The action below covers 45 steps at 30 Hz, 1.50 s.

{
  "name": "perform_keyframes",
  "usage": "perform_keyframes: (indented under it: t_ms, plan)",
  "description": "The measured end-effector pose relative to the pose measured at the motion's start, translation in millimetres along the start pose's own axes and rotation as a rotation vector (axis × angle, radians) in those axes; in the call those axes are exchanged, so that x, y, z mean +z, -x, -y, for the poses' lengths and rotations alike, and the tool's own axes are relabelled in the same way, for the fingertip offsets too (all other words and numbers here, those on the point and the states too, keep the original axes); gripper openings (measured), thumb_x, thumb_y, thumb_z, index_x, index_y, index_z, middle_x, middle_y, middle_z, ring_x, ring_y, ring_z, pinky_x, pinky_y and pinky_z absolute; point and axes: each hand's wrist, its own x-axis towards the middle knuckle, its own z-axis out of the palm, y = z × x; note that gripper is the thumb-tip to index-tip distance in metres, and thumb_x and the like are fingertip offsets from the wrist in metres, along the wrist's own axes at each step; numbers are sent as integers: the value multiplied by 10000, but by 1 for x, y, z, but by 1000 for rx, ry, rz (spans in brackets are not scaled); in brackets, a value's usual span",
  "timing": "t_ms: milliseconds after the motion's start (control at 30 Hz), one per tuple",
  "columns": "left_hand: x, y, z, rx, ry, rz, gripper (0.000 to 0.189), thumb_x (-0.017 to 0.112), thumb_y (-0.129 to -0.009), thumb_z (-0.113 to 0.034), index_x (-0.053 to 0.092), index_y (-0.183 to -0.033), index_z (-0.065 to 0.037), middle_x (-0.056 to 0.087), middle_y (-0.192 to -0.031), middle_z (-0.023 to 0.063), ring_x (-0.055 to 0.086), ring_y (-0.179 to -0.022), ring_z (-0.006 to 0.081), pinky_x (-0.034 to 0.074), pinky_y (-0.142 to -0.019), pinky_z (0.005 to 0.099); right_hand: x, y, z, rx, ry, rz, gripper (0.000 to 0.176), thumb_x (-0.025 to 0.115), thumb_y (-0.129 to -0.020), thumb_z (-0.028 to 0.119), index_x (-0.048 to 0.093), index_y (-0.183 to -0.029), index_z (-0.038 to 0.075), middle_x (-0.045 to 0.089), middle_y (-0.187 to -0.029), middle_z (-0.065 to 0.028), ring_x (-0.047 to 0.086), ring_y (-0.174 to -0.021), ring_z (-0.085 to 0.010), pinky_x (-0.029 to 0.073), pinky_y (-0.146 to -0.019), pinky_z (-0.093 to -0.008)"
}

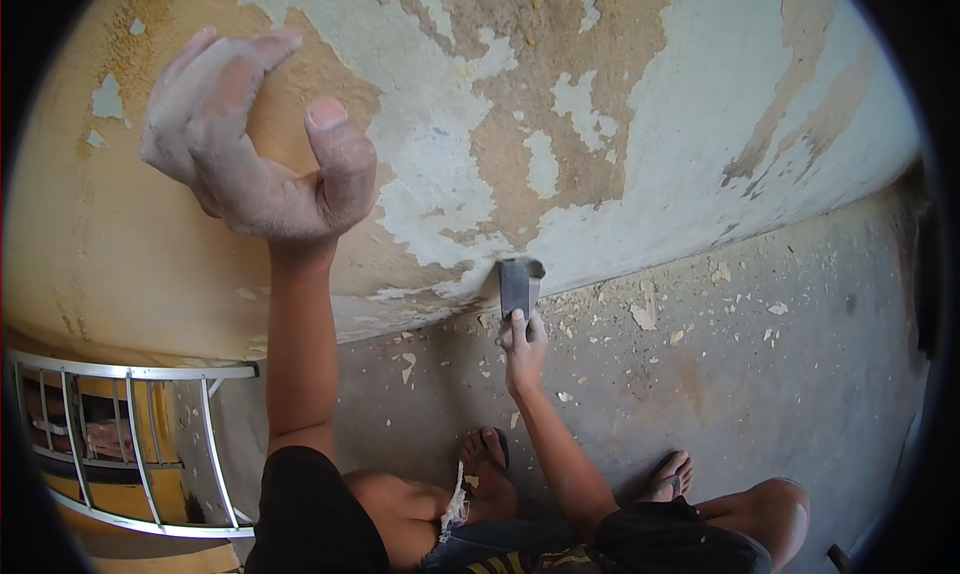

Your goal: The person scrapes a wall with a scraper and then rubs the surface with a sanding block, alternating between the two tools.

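Observation:
Raised at the upper left, my left hand (255, 139) is dusty, its fingers curved and apart from the thumb, with nothing between them. It is in front of the wall (430, 174), where paint has peeled in patches down to tan plaster. Lower down, near the foot of the wall, my right hand (523, 349) grips a flat, dark grey block-like tool (516, 287). The tool's far end is at the wall surface, beside a small dark spot. My right thumb lies on the tool's near end.
A metal ladder-like frame (130, 372) stands at the lower left. Paint flakes (643, 317) lie scattered over the grey floor (620, 414) along the wall. My sandaled feet (672, 476) are below, with my knees bent.

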Motion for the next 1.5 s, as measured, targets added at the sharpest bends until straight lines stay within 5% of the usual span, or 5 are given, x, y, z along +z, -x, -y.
perform_keyframes:
  t_ms: [167, 267, 767, 1300, 1500]
  plan:
    - [13, -2, 0, -17, -14, -165, 318, 581, -825, -238, 613, -1085, -59, 663, -999, 56, 552, -981, 246, 482, -944, 445, 19, 1, 42, -102, 40, 74, 284, 590, -1014, 333, 619, -1021, 50, 551, -788, 11, 485, -655, -58, 419, -550, -242]
    - [1, -4, -2, -19, 2, 7, 365, 588, -879, -203, 551, -1180, 0, 600, -1124, 102, 506, -1161, 309, 417, -1021, 427, 11, 2, 17, -58, 64, -22, 264, 586, -1018, 336, 595, -1009, 72, 504, -752, 37, 429, -617, -45, 389, -553, -228]
    - [11, -6, -3, -46, -54, -118, 280, 577, -857, -253, 614, -1061, -65, 670, -996, 40, 559, -999, 239, 474, -953, 429, 17, 15, 27, 46, 77, -70, 265, 611, -1005, 326, 628, -1013, 62, 513, -773, 48, 431, -638, -38, 375, -549, -233]
    - [10, -1, -7, -64, -89, -89, 304, 580, -846, -240, 620, -1086, -59, 676, -1001, 46, 547, -1022, 248, 466, -962, 430, 39, 15, 80, -147, 84, 55, 271, 611, -1005, 317, 616, -1022, 47, 535, -794, 28, 456, -669, -53, 381, -569, -234]
    - [16, -5, -3, -57, -21, -130, 308, 592, -835, -240, 621, -1082, -59, 674, -1019, 43, 541, -1023, 246, 465, -963, 433, 5, 6, 4, -13, 138, -33, 352, 628, -988, 344, 633, -1163, 39, 602, -889, 15, 550, -781, -74, 516, -606, -259]
